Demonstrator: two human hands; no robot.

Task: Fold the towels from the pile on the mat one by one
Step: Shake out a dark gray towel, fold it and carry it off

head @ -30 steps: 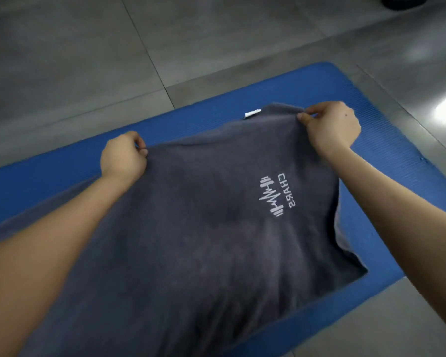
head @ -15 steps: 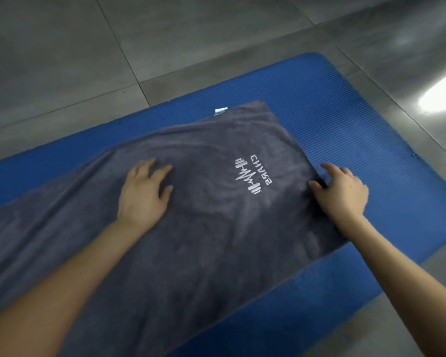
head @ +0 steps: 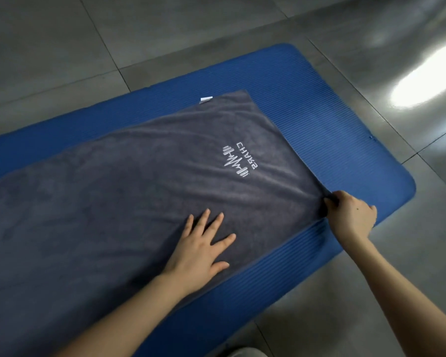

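A dark grey towel (head: 119,202) with a white logo (head: 238,161) lies spread flat along the blue mat (head: 319,104). A small white tag (head: 206,99) sticks out at its far edge. My left hand (head: 201,251) rests palm down on the towel near its front edge, fingers spread. My right hand (head: 350,215) pinches the towel's near right corner at the mat's right side. No pile of other towels is in view.
Grey tiled floor (head: 165,34) surrounds the mat. A bright light reflection (head: 422,83) lies on the tiles at right. A pale object (head: 245,353) peeks in at the bottom edge.
The towel's far edge was let go and laid flat on the mat. My left hand slid toward the near edge; my right hand moved to the near right corner and closed on it.
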